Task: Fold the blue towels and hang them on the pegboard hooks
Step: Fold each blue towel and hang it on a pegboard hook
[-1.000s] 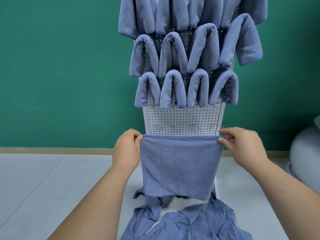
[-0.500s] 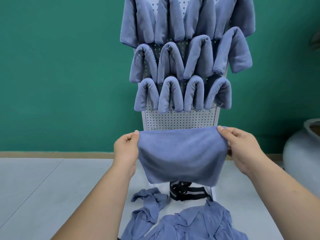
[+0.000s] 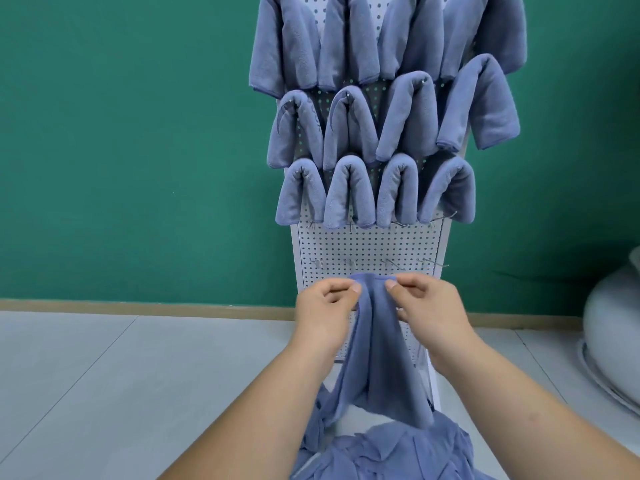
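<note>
Nearest, bottom edge: loose pile of blue towels, crumpled on the pale floor at the foot of the board. Both bare forearms reach forward over it.

Left hand: fingers curled, thumb and fingertips pinching the top edge of one blue towel. Right hand: same, curled and pinching that top edge from the other side. Hands close together, only a short bunched bit of towel edge between them. The held towel hangs down from the pinch in a long vertical fold, narrow at the top, wider lower down. Its bottom end hangs over the pile; cannot tell if it touches.

Behind the hands: white pegboard, upright, standing against the wall. The held towel's top edge sits just below a row of bare hooks. More bare hook tips show a little higher, right under the lowest hung row.

Hung towels: folded blue ones draped over hooks, each an upside-down U. Lowest row four, next row up four, the right one tilted outward past the board edge. Top row cut off by the frame, count unclear.

Far back: green wall, tan baseboard. Right edge: grey rounded pot, partly out of frame.
</note>
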A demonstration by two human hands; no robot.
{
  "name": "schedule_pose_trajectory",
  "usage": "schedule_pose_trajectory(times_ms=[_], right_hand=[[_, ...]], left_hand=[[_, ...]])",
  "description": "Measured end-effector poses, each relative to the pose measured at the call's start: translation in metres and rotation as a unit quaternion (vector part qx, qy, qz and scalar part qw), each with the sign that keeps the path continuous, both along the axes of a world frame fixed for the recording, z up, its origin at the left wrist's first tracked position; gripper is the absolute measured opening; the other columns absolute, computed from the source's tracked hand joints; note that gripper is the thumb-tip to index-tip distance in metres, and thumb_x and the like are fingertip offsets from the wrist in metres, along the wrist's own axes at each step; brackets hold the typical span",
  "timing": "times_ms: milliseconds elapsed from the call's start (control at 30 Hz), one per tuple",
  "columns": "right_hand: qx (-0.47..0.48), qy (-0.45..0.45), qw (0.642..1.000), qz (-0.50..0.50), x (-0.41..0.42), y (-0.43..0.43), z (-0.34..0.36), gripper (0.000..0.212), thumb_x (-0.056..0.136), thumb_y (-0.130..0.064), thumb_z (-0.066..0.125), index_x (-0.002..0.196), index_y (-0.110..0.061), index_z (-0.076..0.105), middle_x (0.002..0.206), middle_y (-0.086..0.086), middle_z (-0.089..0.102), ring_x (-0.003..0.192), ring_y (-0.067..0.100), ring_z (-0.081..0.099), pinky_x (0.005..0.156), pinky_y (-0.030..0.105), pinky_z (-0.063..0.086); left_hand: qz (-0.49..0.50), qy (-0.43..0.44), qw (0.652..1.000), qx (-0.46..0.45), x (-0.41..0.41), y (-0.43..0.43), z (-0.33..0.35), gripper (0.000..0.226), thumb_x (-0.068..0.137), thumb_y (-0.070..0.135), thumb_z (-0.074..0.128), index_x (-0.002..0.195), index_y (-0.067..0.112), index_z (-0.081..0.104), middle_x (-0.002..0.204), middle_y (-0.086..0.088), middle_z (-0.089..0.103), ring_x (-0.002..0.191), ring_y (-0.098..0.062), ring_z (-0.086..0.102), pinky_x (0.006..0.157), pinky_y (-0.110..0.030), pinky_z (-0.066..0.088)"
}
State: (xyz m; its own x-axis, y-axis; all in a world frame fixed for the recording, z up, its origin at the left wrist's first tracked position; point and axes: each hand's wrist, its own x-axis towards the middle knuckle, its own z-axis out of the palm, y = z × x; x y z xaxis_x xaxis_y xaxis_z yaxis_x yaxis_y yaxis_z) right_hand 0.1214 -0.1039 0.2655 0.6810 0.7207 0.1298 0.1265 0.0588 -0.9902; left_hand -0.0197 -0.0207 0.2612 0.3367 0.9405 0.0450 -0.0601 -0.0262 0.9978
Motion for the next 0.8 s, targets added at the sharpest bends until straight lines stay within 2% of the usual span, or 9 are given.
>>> schedule_pose_trajectory(times_ms=[133, 333, 467, 600, 667, 800], right_hand=[[0.005, -0.088, 0.996, -0.007, -0.014, 0.008, -0.003, 0.008, 0.095, -0.022, 0.078, 0.094, -0.030, 0.080, 0.085, -0.017, 0.078, 0.084, 0.002, 0.073, 0.087, 0.035, 0.061], [0.002, -0.128, 0.992, -0.016, -0.015, 0.015, -0.010, 0.011, 0.094, -0.022, 0.078, 0.092, -0.033, 0.079, 0.085, -0.027, 0.076, 0.082, -0.008, 0.071, 0.073, 0.011, 0.050], [-0.009, -0.144, 0.989, -0.025, -0.013, 0.019, -0.015, 0.012, 0.094, -0.025, 0.079, 0.092, -0.036, 0.079, 0.085, -0.029, 0.076, 0.082, -0.009, 0.070, 0.076, 0.015, 0.053], [-0.027, -0.185, 0.982, -0.008, -0.012, 0.020, -0.017, 0.012, 0.093, -0.026, 0.078, 0.099, -0.036, 0.079, 0.091, -0.025, 0.076, 0.088, -0.008, 0.069, 0.076, 0.008, 0.050], [-0.027, -0.203, 0.979, 0.002, -0.013, 0.019, -0.017, 0.017, 0.088, -0.026, 0.083, 0.099, -0.037, 0.077, 0.093, -0.024, 0.076, 0.091, -0.006, 0.069, 0.079, 0.012, 0.052], [-0.030, -0.213, 0.976, -0.023, -0.007, 0.019, -0.017, 0.022, 0.088, -0.020, 0.083, 0.093, -0.039, 0.072, 0.088, -0.023, 0.074, 0.087, -0.011, 0.065, 0.070, 0.003, 0.047]], left_hand=[[0.004, -0.018, 1.000, 0.008, 0.008, 0.000, -0.003, 0.004, 0.095, 0.018, 0.077, 0.099, 0.020, 0.078, 0.093, 0.003, 0.081, 0.087, -0.009, 0.075, 0.073, -0.018, 0.054], [-0.013, -0.010, 0.999, 0.027, 0.009, 0.006, -0.008, 0.007, 0.094, 0.015, 0.078, 0.100, 0.019, 0.079, 0.095, 0.005, 0.081, 0.093, -0.009, 0.076, 0.086, -0.025, 0.059], [-0.028, 0.012, 0.999, 0.034, 0.009, 0.010, -0.010, 0.007, 0.097, 0.017, 0.075, 0.100, 0.019, 0.081, 0.094, 0.005, 0.081, 0.093, -0.010, 0.076, 0.087, -0.025, 0.059], [-0.054, 0.023, 0.998, 0.006, 0.011, 0.012, -0.012, 0.014, 0.101, 0.018, 0.067, 0.099, 0.020, 0.081, 0.095, 0.002, 0.081, 0.096, -0.017, 0.076, 0.090, -0.035, 0.061], [-0.059, 0.013, 0.998, -0.006, 0.012, 0.012, -0.010, 0.019, 0.102, 0.015, 0.063, 0.096, 0.020, 0.081, 0.092, 0.001, 0.080, 0.093, -0.018, 0.076, 0.086, -0.033, 0.062], [-0.085, 0.038, 0.995, 0.031, 0.009, 0.012, -0.005, 0.020, 0.103, 0.013, 0.060, 0.101, 0.017, 0.079, 0.096, 0.000, 0.081, 0.094, -0.019, 0.076, 0.083, -0.029, 0.060]])
